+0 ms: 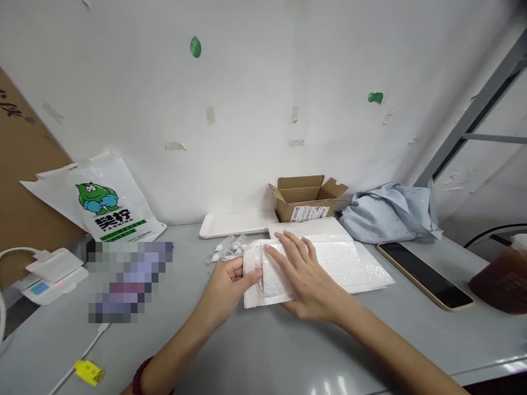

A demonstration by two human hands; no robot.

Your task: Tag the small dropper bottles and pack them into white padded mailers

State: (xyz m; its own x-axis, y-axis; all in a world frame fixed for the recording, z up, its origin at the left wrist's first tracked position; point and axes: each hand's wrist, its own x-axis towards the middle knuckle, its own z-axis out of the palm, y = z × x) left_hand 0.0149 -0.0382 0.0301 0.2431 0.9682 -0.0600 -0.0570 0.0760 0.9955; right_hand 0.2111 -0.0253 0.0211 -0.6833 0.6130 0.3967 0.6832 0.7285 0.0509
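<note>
A white bubble mailer (pixel 276 277) is held just above the grey table, its flap end to the left. My left hand (pixel 230 282) pinches that end between thumb and fingers. Across the top of the mailer lies my right hand (pixel 302 271), fingers stretched out and thumb tucked beneath the lower edge, so it grips the mailer. Behind and to the right, more white bubble mailers (pixel 366 269) lie on the table. Several small clear plastic pieces with white tips (pixel 224 249), their kind unclear, lie beyond my left hand and are partly hidden by the mailer.
An open cardboard box (pixel 304 197) stands by the wall, near a flat white packet (pixel 236 223). To the right are a light blue cloth (pixel 389 214), a phone (pixel 424 274) and a brown drink container (pixel 502 280). A white printed bag (pixel 102 197), a blurred device and cables lie left.
</note>
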